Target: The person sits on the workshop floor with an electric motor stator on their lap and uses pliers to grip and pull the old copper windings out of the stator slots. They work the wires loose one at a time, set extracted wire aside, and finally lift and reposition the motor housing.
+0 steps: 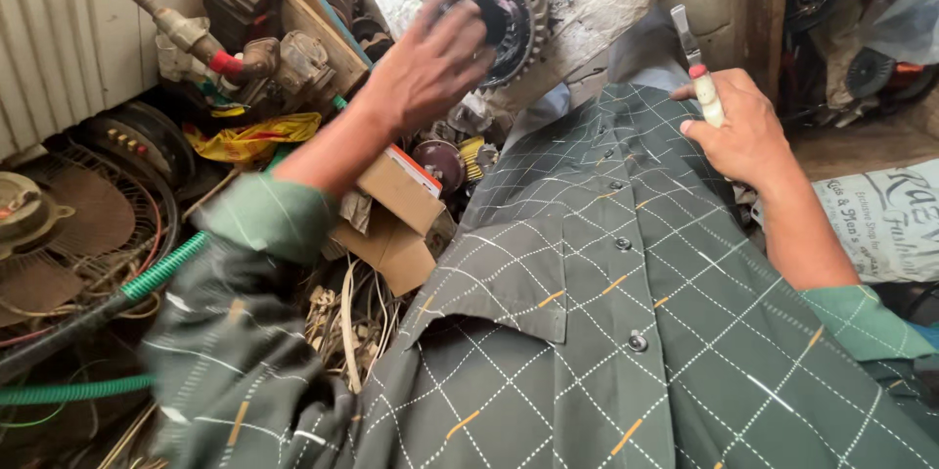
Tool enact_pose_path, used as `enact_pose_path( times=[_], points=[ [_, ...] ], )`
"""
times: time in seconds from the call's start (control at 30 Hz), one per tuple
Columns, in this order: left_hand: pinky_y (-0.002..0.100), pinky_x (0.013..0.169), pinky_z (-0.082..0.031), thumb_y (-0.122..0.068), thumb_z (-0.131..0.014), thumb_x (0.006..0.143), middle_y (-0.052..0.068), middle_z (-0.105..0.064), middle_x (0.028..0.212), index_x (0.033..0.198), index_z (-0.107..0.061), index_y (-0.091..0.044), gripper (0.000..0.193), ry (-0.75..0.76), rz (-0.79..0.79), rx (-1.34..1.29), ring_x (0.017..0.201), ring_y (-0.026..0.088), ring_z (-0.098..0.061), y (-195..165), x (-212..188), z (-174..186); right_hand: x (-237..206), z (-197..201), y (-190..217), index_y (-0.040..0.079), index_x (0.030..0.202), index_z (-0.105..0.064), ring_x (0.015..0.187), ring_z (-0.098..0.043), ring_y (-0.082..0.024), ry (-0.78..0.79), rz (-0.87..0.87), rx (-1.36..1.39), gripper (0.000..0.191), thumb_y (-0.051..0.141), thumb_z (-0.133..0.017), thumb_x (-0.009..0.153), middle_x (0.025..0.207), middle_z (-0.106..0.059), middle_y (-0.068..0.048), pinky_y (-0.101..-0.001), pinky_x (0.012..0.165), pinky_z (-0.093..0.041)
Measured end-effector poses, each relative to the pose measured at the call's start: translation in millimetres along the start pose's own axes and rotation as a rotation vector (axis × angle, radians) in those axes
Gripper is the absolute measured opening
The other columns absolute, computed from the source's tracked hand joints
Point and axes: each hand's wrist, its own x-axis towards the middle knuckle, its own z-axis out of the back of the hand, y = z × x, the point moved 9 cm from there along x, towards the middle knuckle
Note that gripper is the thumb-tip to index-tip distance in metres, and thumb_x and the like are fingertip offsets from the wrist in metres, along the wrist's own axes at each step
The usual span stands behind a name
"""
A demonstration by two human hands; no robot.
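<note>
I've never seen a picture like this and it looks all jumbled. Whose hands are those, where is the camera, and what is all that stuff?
The camera sits on a person's head and looks down, so you see their own checked shirt and both arms. The left hand reaches out and touches a round metal machine part with ridges around its edge. The right hand holds a small tool with a pale handle and metal tip. Lower left lie a green ribbed hose, a wire fan guard, cardboard boxes and tangled wires.
</note>
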Motion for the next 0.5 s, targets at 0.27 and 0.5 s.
enact_pose_path(
  times=[0.27,0.5],
  points=[
    [0.053,0.121,-0.036,-0.043,-0.103,0.068,0.032,-0.026,0.159,0.161,-0.02,-0.016,0.128,-0.641,0.732,-0.477,0.144,0.049,-0.036,22,-68,-73,-13,-55,30,0.008,0.122,-0.071,0.117,-0.061,-0.037,0.041,-0.008,-0.046,0.041,0.017,-0.073,0.081,0.124,-0.063,-0.018,-0.0432,0.101,-0.048],
    [0.047,0.111,-0.045,-0.055,-0.102,0.079,0.021,-0.055,0.136,0.149,-0.041,-0.004,0.106,-0.774,0.66,-0.465,0.126,0.042,-0.054,25,-75,-85,-16,-95,72,0.008,0.12,-0.07,0.112,-0.061,-0.037,0.163,0.058,-0.078,0.042,0.017,-0.072,0.079,0.118,-0.06,-0.018,-0.043,0.098,-0.048]
  ],
)
